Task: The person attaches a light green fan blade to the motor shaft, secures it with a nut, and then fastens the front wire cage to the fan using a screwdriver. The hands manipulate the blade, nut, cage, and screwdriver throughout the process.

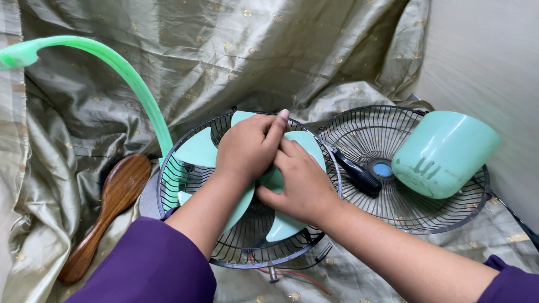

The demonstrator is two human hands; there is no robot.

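Observation:
A mint-green fan blade (pixel 197 150) lies inside a round black wire fan guard (pixel 168 193) on an olive cloth. My left hand (pixel 247 147) rests over the blade's hub, fingers closed around it, index finger stretched forward. Pressed against it from the right, my right hand (pixel 303 182) also grips the hub area. The hub itself is hidden under both hands. Purple sleeves cover both my forearms.
A second wire guard (pixel 449 216) lies to the right with a mint-green motor cover (pixel 443 154) and a black-handled screwdriver (pixel 355 174) on it. A wooden brush (pixel 109 210) lies at the left. A green curved stand arm (pixel 129 78) arches over the cloth. Red wire (pixel 297 276) trails below.

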